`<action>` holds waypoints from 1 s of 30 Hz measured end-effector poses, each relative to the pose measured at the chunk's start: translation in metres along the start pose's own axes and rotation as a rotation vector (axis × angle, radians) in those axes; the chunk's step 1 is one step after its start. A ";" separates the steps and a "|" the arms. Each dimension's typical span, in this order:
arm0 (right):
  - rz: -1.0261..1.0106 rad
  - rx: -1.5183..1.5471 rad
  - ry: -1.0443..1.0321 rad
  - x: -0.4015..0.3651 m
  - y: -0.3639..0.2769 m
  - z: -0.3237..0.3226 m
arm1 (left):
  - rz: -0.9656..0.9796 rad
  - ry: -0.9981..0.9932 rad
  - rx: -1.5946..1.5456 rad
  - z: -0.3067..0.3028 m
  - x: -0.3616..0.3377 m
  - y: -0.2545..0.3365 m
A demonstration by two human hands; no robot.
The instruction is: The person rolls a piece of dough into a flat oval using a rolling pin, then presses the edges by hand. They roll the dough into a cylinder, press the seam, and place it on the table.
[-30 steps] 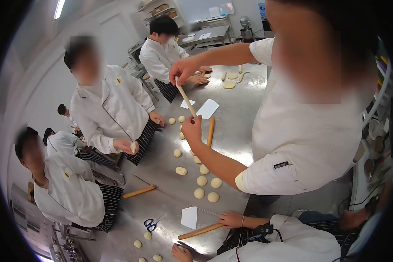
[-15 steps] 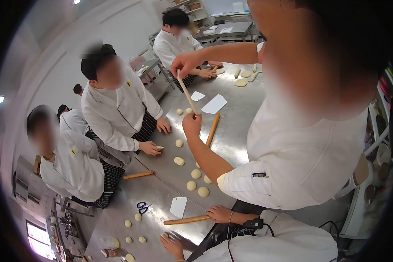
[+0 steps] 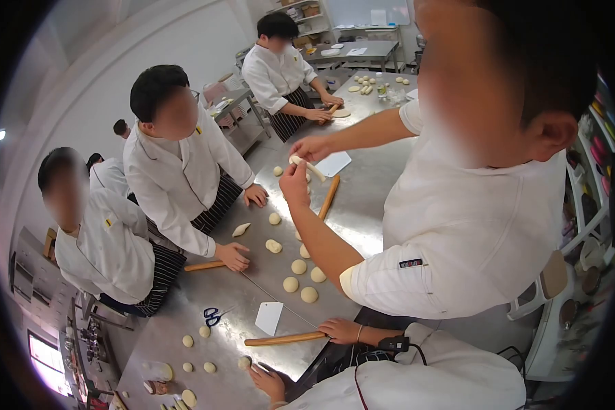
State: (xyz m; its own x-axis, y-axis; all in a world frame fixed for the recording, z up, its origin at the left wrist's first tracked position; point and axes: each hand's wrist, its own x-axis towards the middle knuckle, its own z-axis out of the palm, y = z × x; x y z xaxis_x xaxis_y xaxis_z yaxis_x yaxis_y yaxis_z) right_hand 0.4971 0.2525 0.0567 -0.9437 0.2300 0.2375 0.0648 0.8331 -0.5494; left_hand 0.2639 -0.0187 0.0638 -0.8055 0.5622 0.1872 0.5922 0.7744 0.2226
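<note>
My left hand (image 3: 267, 384) rests on the steel table, fingers stretched out, touching or just beside a small dough ball (image 3: 244, 363). My right hand (image 3: 342, 331) lies at the table's near edge, its fingers extended by the end of a wooden rolling pin (image 3: 283, 339); it does not appear wrapped round it. A white dough scraper (image 3: 268, 318) and dark-handled scissors (image 3: 212, 316) lie beyond the pin. On my right, a person in white holds a dough strip (image 3: 316, 171) between two hands (image 3: 295, 183).
Several dough balls (image 3: 299, 266) lie along the table (image 3: 362, 205). Across from me, a person's hand (image 3: 232, 257) is by another rolling pin (image 3: 205, 266), near a tapered dough piece (image 3: 241, 229). A jar (image 3: 158, 371) stands at the left end. Another person rolls dough (image 3: 340, 113) farther off.
The neighbour's long, stretched dough strip is now partly gathered between closer hands. The person opposite has let go of a dough piece. The dough ball by my left fingers shows more clearly.
</note>
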 end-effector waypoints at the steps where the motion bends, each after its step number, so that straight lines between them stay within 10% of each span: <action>1: 0.000 -0.001 -0.001 0.000 0.000 0.001 | -0.007 -0.020 0.002 0.001 -0.002 -0.001; 30: 0.049 0.045 0.174 -0.004 -0.008 0.005 | 0.316 -0.068 -0.101 0.006 0.007 -0.052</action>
State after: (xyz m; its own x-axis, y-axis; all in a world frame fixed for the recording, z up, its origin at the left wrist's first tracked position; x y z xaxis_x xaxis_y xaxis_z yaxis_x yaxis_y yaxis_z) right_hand 0.4981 0.2419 0.0560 -0.8691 0.3567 0.3426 0.0910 0.7963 -0.5980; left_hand 0.2273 -0.0536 0.0479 -0.5795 0.7905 0.1982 0.8089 0.5282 0.2584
